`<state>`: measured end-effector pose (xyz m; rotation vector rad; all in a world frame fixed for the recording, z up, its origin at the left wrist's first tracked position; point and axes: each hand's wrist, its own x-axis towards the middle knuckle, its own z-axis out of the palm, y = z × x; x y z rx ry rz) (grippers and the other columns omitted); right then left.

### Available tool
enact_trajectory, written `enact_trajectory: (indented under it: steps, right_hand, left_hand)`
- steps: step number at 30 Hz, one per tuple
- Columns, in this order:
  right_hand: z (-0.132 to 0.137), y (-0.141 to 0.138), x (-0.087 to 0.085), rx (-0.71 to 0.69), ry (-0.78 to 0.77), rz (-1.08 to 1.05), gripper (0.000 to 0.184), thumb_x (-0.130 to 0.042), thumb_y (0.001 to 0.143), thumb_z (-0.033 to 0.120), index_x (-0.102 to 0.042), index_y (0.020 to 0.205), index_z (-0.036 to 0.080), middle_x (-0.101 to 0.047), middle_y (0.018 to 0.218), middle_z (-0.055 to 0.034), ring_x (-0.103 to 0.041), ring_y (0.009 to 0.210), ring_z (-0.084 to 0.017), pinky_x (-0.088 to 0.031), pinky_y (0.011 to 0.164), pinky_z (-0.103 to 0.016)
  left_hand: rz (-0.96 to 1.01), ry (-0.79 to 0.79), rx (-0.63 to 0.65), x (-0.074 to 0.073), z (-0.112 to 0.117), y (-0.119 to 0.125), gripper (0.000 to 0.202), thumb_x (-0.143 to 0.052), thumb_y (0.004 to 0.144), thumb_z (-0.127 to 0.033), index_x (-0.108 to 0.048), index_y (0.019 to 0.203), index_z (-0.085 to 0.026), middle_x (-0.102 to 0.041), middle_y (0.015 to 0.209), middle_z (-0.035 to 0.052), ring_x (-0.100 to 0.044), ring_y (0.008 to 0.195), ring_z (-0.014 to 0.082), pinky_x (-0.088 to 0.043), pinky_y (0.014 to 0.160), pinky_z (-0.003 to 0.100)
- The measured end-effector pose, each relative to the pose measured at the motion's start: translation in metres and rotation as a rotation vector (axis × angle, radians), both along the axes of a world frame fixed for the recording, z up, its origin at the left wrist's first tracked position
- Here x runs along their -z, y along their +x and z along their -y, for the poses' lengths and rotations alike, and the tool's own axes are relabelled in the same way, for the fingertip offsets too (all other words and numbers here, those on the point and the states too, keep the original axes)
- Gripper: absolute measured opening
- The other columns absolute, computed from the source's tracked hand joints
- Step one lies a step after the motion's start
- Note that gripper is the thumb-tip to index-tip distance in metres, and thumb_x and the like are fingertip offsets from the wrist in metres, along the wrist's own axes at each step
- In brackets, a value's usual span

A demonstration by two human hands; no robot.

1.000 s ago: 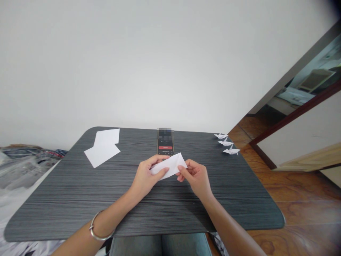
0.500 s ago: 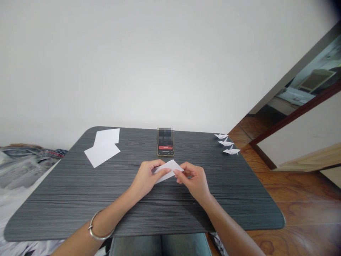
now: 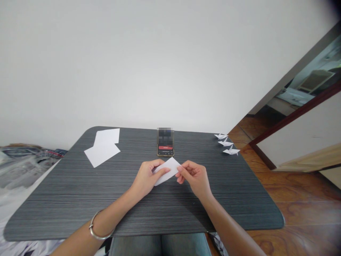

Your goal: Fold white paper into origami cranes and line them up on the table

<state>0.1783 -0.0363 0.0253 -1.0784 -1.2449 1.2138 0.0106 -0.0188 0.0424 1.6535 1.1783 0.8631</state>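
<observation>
A folded piece of white paper (image 3: 171, 166) is held in the air over the middle of the table, tilted with one corner pointing away from me. My left hand (image 3: 149, 175) grips its left part, thumb on top and fingers behind. The thumb and index finger of my right hand (image 3: 193, 176) pinch its right corner; the other fingers are curled in. Just beyond the paper a phone (image 3: 165, 142) lies on the table, its screen lit and partly blurred.
The dark, streaked table (image 3: 128, 213) stands against a white wall. Two white paper sheets (image 3: 102, 154) overlap at the left. Three folded paper cranes (image 3: 231, 151) form a row near the right edge. Clear plastic bags (image 3: 23, 170) are piled beyond the left side.
The paper has turned a little, showing more of its flat face. My right thumb has moved slightly right, to the paper's right corner. My left hand keeps its grip.
</observation>
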Motion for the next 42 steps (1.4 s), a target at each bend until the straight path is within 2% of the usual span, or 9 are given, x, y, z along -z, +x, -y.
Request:
enact_trajectory:
  steps: [4,10,20,25,30,34,42]
  right_hand:
    - [0.002,0.000,0.001,0.022,0.035,0.068,0.020,-0.061,0.076,0.031,-0.059,0.062,0.016,-0.062,0.051,0.0007,-0.056,0.041,-0.009,-0.047,0.042,-0.019]
    - [0.005,-0.001,0.000,0.060,0.199,0.282,0.015,-0.059,0.078,0.026,-0.060,0.066,0.016,-0.061,0.051,0.0003,-0.060,0.044,-0.012,-0.048,0.046,-0.021]
    - [0.007,-0.001,0.003,0.114,0.371,0.317,0.008,-0.061,0.076,0.021,-0.063,0.070,0.017,-0.062,0.055,-0.0003,-0.059,0.046,-0.012,-0.049,0.046,-0.022]
    - [0.005,-0.002,0.000,0.126,0.445,0.347,0.005,-0.062,0.075,0.018,-0.060,0.070,0.018,-0.060,0.058,0.0009,-0.056,0.048,-0.011,-0.045,0.047,-0.022]
    - [0.003,-0.001,-0.004,0.087,0.452,0.343,0.010,-0.060,0.076,0.019,-0.058,0.066,0.018,-0.053,0.059,0.0017,-0.047,0.050,-0.010,-0.039,0.046,-0.022]
    - [0.002,0.000,-0.005,0.084,0.441,0.263,0.006,-0.061,0.076,0.022,-0.062,0.072,0.019,-0.052,0.067,-0.0001,-0.048,0.058,-0.012,-0.038,0.048,-0.023]
    - [0.002,0.002,-0.008,0.045,0.408,0.226,0.008,-0.062,0.077,0.025,-0.065,0.072,0.021,-0.053,0.064,-0.0002,-0.049,0.059,-0.014,-0.038,0.051,-0.025]
  left_hand:
    - [-0.001,0.003,0.014,0.004,0.000,0.000,0.026,-0.058,0.073,-0.038,-0.061,0.069,-0.012,-0.054,0.059,-0.0029,-0.044,0.054,0.0095,-0.032,0.050,0.019]
    - [-0.034,0.059,0.017,0.001,0.000,0.001,0.026,-0.059,0.074,-0.037,-0.063,0.067,-0.012,-0.052,0.055,-0.0039,-0.042,0.052,0.0088,-0.030,0.048,0.018]
    - [-0.099,0.359,-0.003,-0.001,0.003,0.001,0.019,-0.056,0.078,-0.026,-0.062,0.063,-0.014,-0.058,0.056,-0.0019,-0.050,0.052,0.0098,-0.035,0.051,0.019]
    - [-0.106,0.438,0.004,-0.001,0.005,0.001,0.019,-0.053,0.080,-0.023,-0.062,0.066,-0.015,-0.060,0.060,-0.0004,-0.054,0.055,0.0109,-0.038,0.053,0.019]
    - [-0.146,0.431,0.045,0.000,0.005,0.001,0.018,-0.052,0.081,-0.022,-0.062,0.068,-0.015,-0.061,0.062,-0.0002,-0.056,0.058,0.0117,-0.040,0.056,0.020]
    - [-0.178,0.435,0.088,0.003,0.005,0.002,0.019,-0.050,0.083,-0.024,-0.062,0.071,-0.015,-0.061,0.064,0.0006,-0.055,0.060,0.0120,-0.041,0.057,0.021]
    - [-0.217,0.545,0.157,0.008,0.005,0.003,0.018,-0.046,0.085,-0.022,-0.061,0.077,-0.016,-0.063,0.069,0.0026,-0.057,0.066,0.0135,-0.043,0.063,0.023]
